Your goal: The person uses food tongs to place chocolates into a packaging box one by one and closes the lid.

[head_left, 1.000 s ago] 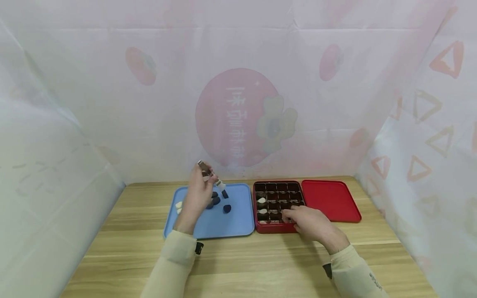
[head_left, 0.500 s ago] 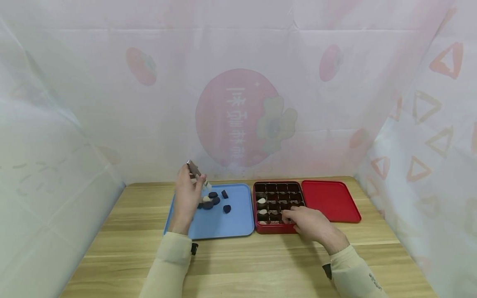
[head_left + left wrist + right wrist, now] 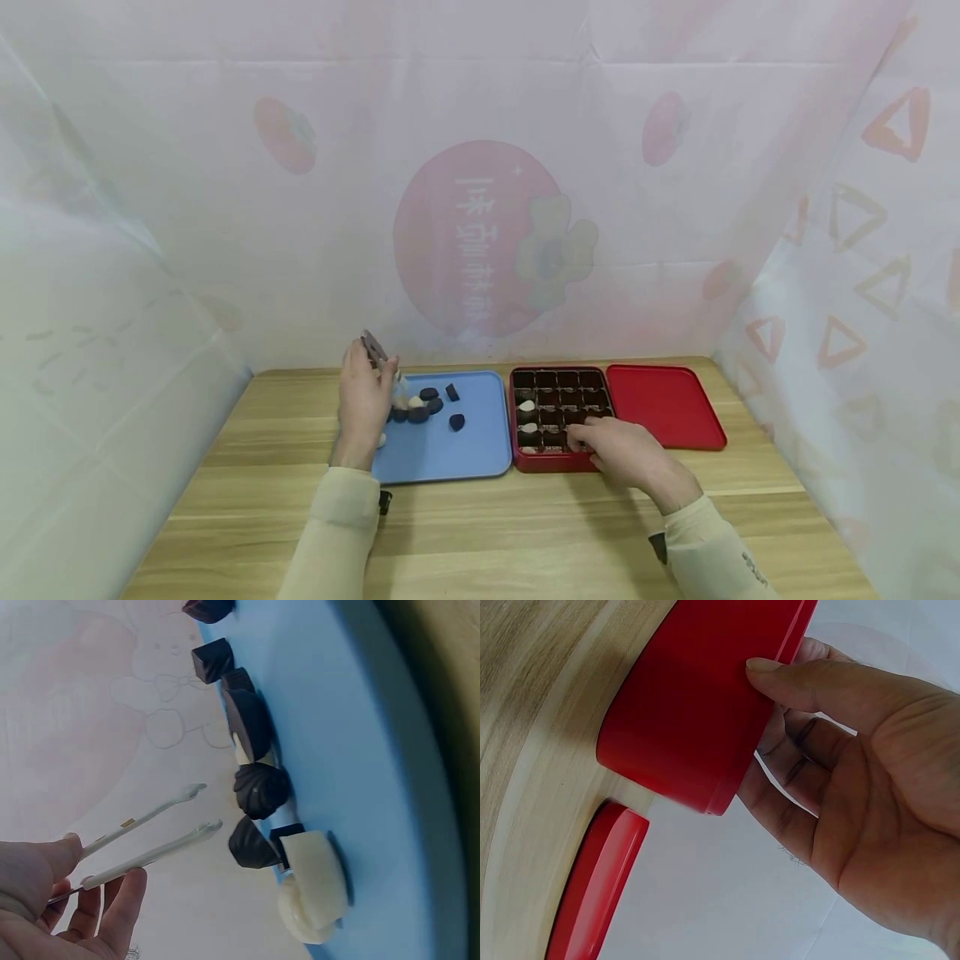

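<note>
My left hand (image 3: 363, 404) holds a pair of tongs (image 3: 161, 855) with pale tips over the left part of the blue tray (image 3: 450, 460). The tips stand apart with nothing between them, near a dark swirled chocolate (image 3: 260, 790). Several dark chocolates and white chocolates (image 3: 319, 874) lie grouped on the tray. With thumb on the outer front wall and fingers over the rim, my right hand (image 3: 630, 450) grips the front right of the red box (image 3: 551, 462). Dark compartments divide the box; white chocolates (image 3: 527, 406) sit in its left column.
A red lid (image 3: 667, 404) lies flat against the box's right side. One dark chocolate (image 3: 457, 422) lies apart from the group on the tray. The wooden table (image 3: 480, 533) meets a printed cloth backdrop (image 3: 315, 250) behind the tray and box.
My left hand has moved left across the tray with the tongs, away from a small upright dark chocolate, uncovering the grouped chocolates. My right hand stays at the box.
</note>
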The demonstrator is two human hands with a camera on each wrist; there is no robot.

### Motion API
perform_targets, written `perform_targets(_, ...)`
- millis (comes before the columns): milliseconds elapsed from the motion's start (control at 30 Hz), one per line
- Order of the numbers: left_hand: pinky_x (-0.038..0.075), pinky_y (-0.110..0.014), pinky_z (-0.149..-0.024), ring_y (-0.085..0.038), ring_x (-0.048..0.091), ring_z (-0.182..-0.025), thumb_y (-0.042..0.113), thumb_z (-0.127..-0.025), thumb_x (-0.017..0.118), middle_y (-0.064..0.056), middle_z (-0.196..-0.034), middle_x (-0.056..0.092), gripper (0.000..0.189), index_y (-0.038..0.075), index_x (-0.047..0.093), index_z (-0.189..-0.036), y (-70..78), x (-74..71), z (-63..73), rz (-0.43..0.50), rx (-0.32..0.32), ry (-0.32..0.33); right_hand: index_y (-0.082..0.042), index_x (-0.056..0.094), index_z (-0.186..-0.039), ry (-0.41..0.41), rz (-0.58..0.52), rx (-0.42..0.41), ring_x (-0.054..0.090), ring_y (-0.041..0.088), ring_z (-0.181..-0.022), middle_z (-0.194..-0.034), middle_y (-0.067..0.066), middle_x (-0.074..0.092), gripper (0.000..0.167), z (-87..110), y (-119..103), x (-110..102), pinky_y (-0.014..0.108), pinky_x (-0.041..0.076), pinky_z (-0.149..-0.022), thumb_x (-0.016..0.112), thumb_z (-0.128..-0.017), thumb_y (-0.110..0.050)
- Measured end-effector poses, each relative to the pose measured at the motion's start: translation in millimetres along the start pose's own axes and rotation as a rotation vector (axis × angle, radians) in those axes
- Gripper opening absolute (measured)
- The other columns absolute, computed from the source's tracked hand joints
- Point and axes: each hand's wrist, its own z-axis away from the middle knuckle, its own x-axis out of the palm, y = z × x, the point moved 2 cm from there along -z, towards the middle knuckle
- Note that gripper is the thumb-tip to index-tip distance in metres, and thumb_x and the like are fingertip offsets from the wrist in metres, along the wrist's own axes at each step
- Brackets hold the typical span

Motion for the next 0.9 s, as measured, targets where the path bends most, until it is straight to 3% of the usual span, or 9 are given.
perform_targets(367, 0.067, -0.061, -0.101, -0.048, 0.072, -0.122, 0.019, -0.122, 0.065, -0.028, -0.133, 0.060, 0.046, -0.010, 0.049, -0.155, -10.3, 7.2, -0.3, -0.026, -0.046, -0.043, -0.029, 0.068, -0.103, 0.004, 0.009, 0.006, 0.060, 0.010, -0.085, -0.095, -0.010, 0.064, 0.042, -0.4, 0, -1, 0.036, 0.060, -0.066, 0.092, -0.094, 0.004)
perform_targets(600, 0.067, -0.058, -0.093, -0.044, 0.072, -0.114, 0.018, -0.122, 0.066, -0.028, -0.131, 0.063, 0.044, -0.010, 0.051, -0.152, -13.0, 10.2, 2.9, -0.056, -0.051, -0.066, -0.028, 0.067, -0.103, 0.002, 0.004, 0.005, 0.060, 0.010, -0.085, -0.095, -0.010, 0.063, 0.041, -0.6, 0, -2, 0.036, 0.060, -0.066, 0.091, -0.094, 0.004)
perform_targets(900, 0.065, -0.068, -0.115, -0.057, 0.070, -0.141, 0.018, -0.123, 0.062, -0.036, -0.148, 0.061, 0.056, -0.013, 0.042, -0.165, -14.0, 13.5, 5.1, -0.069, -0.056, -0.107, -0.028, 0.069, -0.105, -0.002, 0.005, 0.014, 0.064, 0.012, -0.086, -0.097, -0.009, 0.067, 0.040, -1.2, 0, -2, 0.038, 0.063, -0.067, 0.091, -0.095, 0.004)
